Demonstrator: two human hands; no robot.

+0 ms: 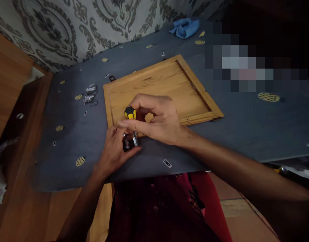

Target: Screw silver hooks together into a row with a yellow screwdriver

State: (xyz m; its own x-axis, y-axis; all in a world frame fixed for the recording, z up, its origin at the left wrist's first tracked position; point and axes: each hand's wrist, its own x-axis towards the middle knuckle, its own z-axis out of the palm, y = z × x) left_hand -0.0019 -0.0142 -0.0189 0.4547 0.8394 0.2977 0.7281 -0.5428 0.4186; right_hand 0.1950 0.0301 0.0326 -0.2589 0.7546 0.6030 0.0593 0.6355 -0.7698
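Note:
A yellow and black screwdriver is pinched between the thumb and fingers of my right hand, its handle end tilted up toward me. Below it, my left hand is closed around a dark and shiny metal hinge at the near left corner of a framed wooden door panel. My fingers cover the screwdriver's tip and part of the metal piece. The panel lies flat, with small dark holes along its near edge. Two silvery metal hinges rest on the cloth left of the panel.
A dark blue cloth with pineapple prints covers the table. A crumpled blue rag lies at the back, near the patterned wall. A small dark piece sits behind the panel. Wooden furniture stands at the left.

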